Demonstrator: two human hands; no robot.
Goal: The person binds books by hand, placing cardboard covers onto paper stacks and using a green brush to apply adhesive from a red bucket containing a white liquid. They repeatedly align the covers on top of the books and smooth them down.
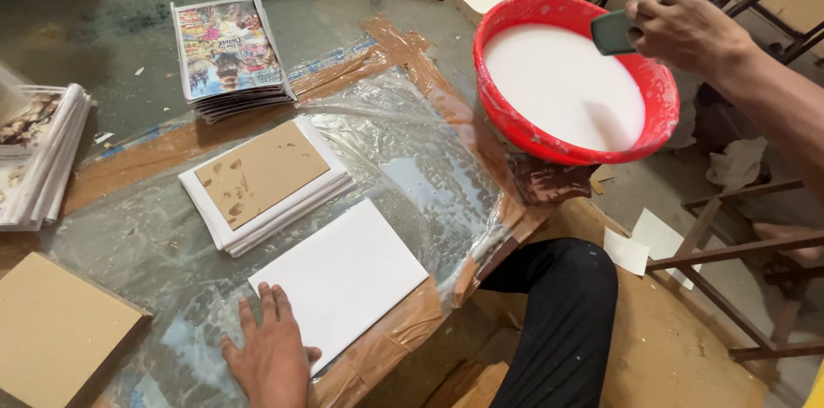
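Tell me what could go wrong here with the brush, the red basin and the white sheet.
The red basin sits near the board's edge, propped on a brown block; a push from the right hand could tip the white liquid out. The brush may drip on its way across the plastic sheeting. The left hand pins only one corner of the white sheet, so it could skew.

plain white sheet [339, 275] under left hand [273, 356]. just above it, white stack [266, 193] w/ tan board, dark blotches. red basin [575, 78], white liquid, below right hand [682, 26], which has dark green tool [611, 32]. multicolour printed covers [230, 52] far above left hand. brown tape, clear plastic.
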